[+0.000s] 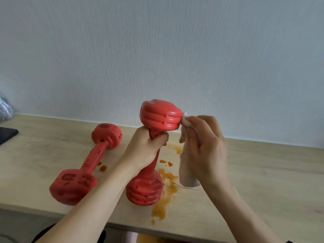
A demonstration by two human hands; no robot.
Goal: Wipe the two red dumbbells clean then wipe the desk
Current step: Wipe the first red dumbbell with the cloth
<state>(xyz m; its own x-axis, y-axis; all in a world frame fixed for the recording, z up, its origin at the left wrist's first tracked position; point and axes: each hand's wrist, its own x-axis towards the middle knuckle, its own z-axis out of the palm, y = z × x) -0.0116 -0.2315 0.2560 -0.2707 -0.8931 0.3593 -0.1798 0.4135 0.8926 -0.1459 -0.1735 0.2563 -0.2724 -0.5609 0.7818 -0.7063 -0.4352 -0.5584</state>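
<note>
First dumbbell's wipe is under way: the left hand (147, 146) grips the handle of the upright dumbbell (154, 151), long axis vertical, lower head on the stained counter (263, 172), while the right hand (203, 146) pinches a cloth (188, 172) against its top head; next, probably, the lying dumbbell (87, 163)

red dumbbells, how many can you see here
2. One dumbbell lies on the desk at left; the other dumbbell stands tilted at centre, gripped by the left hand.
</note>
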